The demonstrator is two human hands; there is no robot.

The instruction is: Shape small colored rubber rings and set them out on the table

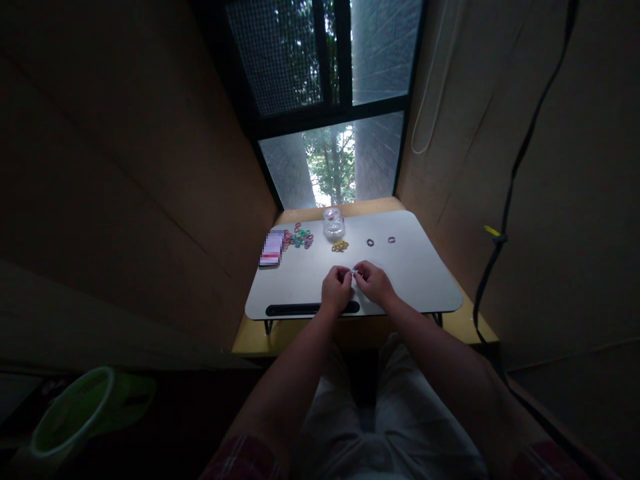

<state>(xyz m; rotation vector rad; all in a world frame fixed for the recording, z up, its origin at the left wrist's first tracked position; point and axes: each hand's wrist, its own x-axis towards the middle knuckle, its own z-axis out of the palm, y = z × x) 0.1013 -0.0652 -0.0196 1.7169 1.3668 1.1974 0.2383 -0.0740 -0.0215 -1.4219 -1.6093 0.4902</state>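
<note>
Dim scene; daylight only from window [333, 160]; walls in deep shadow; wide-angle bending at edges; foreground soft.

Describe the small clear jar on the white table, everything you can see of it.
The jar is small, round and see-through, glass or clear plastic by its look. It stands upright near the far edge of the white table, close to the window. Something pale shows inside, too small to make out. A little yellow cluster of rings lies just in front of it, apart from it. Neither hand touches it.
</note>
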